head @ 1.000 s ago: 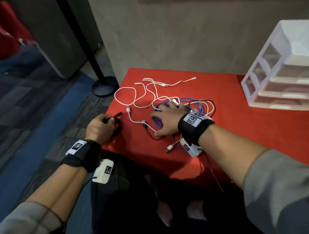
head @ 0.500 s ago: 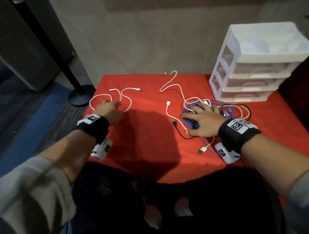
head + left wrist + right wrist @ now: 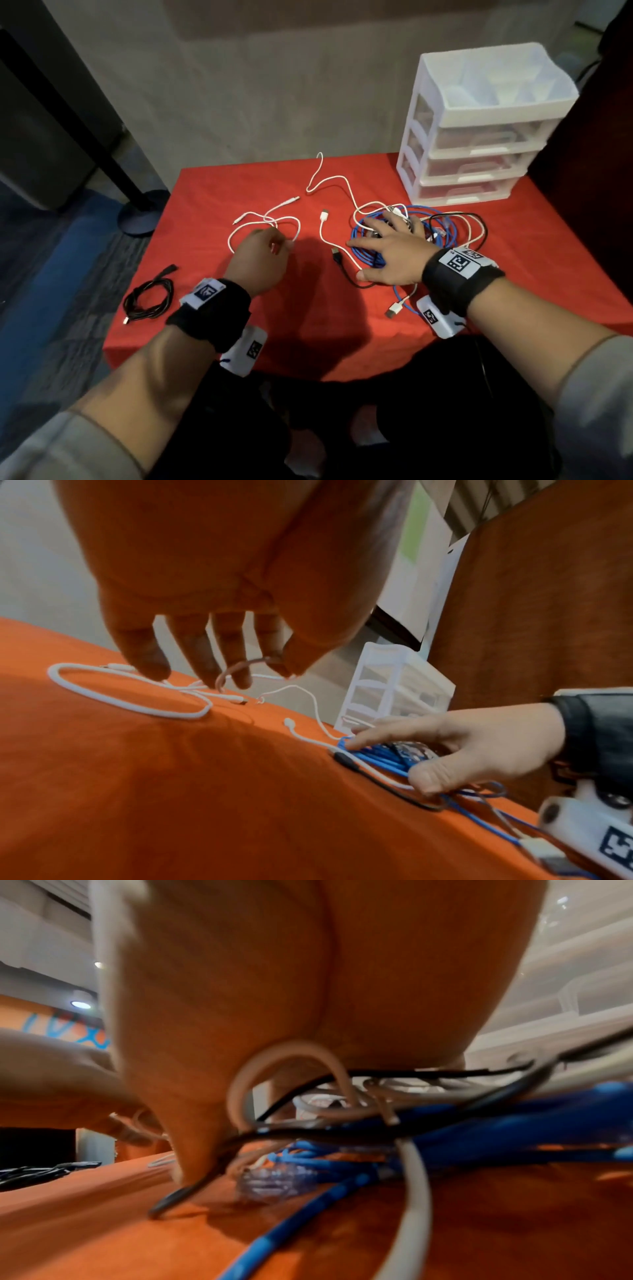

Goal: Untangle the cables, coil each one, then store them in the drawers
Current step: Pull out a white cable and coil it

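Cables lie on a red tablecloth (image 3: 308,325): in the head view a tangle of blue cable (image 3: 368,255), white and black leads sits near the table's middle right, just in front of a white drawer unit (image 3: 479,137) at the far right corner. The right hand (image 3: 387,253) lies flat on that tangle, fingers spread and straight, pressing it down. The left hand (image 3: 257,260) reaches over a loose white cable (image 3: 263,222) whose loops spread left to right, plug ends pointing to the far side. A coiled black cable (image 3: 147,298) rests apart at the near left edge. A grey wall stands behind, dark carpet and a round stand base to the left. In the left wrist view the left hand (image 3: 219,588) pinches a strand of the white cable (image 3: 130,693) between thumb and forefinger, other fingers hanging straight. In the right wrist view the palm (image 3: 308,974) bears on blurred blue, black and white strands; fingers are hidden.
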`<state>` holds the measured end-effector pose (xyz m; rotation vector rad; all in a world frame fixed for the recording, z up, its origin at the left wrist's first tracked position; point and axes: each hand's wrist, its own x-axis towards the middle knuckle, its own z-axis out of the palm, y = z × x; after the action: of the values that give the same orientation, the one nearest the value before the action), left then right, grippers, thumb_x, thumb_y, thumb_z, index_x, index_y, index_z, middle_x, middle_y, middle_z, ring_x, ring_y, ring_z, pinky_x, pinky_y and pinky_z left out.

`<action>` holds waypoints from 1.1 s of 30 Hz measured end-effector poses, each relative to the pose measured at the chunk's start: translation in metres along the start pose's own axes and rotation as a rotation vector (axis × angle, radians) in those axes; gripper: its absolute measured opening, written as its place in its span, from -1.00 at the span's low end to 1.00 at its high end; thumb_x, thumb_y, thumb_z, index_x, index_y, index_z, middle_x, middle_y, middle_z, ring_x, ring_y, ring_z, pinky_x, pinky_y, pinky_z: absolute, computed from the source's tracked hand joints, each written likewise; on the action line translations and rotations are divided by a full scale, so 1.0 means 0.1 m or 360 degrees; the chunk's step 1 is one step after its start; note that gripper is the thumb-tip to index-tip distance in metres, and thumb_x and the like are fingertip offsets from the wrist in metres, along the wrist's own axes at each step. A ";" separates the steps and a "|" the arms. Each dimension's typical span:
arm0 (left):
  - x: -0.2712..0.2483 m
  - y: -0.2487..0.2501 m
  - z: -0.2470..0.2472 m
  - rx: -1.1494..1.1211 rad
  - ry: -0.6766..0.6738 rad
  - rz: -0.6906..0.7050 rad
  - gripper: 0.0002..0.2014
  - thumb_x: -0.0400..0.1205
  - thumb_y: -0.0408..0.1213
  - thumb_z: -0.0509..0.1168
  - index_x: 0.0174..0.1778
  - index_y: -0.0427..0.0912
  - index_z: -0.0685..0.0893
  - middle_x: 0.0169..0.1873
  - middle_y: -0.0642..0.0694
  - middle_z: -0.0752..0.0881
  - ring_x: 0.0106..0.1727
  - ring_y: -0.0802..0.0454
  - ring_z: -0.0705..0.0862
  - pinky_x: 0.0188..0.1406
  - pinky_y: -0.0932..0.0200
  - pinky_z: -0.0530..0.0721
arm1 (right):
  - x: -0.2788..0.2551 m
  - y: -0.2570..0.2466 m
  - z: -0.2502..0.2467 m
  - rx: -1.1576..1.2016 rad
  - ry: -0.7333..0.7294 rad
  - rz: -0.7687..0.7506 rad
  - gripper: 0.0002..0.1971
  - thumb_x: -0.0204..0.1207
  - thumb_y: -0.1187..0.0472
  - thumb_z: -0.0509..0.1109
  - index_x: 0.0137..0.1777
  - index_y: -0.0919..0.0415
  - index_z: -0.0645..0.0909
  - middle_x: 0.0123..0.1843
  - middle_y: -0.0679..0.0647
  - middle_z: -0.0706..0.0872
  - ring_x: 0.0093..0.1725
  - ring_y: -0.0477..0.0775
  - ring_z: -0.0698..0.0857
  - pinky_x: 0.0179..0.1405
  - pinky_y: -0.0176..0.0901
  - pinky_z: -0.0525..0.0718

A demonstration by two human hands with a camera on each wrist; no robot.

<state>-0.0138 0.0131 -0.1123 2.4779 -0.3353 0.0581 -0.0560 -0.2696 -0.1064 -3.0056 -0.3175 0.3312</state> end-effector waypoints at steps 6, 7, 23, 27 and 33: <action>-0.32 0.36 -0.18 -0.0439 0.0285 0.0203 -0.82 0.70 -0.01 0.29 -0.11 -0.02 0.62 -0.37 -0.03 0.72 -0.23 -0.09 0.73 -0.12 -0.13 0.67 | -0.23 -0.25 -0.19 0.0393 0.0628 -0.0081 -0.20 0.39 -0.56 0.17 0.63 -0.29 0.38 0.70 -0.12 0.34 0.72 0.12 0.21 0.65 0.41 0.14; -0.38 0.43 -0.21 -0.0460 0.0250 0.0264 -0.82 0.70 0.00 0.30 -0.09 -0.01 0.63 -0.40 -0.05 0.70 -0.28 -0.12 0.72 -0.18 -0.14 0.66 | -0.27 -0.33 -0.25 0.0535 0.0758 -0.0169 -0.25 0.45 -0.46 0.30 0.63 -0.23 0.40 0.63 -0.11 0.44 0.65 0.09 0.34 0.61 0.32 0.27; -0.61 0.25 -0.87 -0.0251 0.0109 0.0481 -0.76 0.78 -0.04 0.20 -0.10 -0.03 0.66 -0.43 -0.18 0.64 -0.37 -0.16 0.65 -0.27 -0.11 0.57 | -0.53 -0.25 -1.10 0.1677 0.1329 -0.0021 -0.81 0.74 0.19 0.32 -0.01 0.19 0.75 -0.46 0.14 0.53 -0.49 -0.03 0.50 -0.42 -0.24 0.51; -0.51 0.03 -1.02 -0.0148 0.0168 0.0246 -0.77 0.79 -0.11 0.25 -0.14 -0.07 0.69 -0.48 -0.18 0.66 -0.44 -0.05 0.67 -0.26 -0.13 0.65 | -0.58 0.19 -1.24 0.2102 0.1617 0.0275 -0.81 0.71 0.17 0.32 -0.13 0.05 0.70 -0.49 -0.06 0.56 -0.48 -0.03 0.55 -0.29 -0.04 0.65; -0.51 0.09 -1.00 -0.1349 0.0121 -0.0301 -0.74 0.85 -0.15 0.12 -0.08 -0.15 0.60 -0.47 0.01 0.36 -0.47 0.16 0.40 -0.16 -0.04 0.82 | -0.56 0.24 -1.09 0.2128 0.1235 0.0304 -0.75 0.76 0.18 0.29 -0.16 0.08 0.69 -0.38 0.01 0.70 -0.27 0.05 0.71 -0.08 0.06 0.84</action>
<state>-0.0614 0.0770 -0.0333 1.6491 -0.0597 -0.0598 -0.0803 -0.3137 0.0080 -1.6284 0.2132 -0.4544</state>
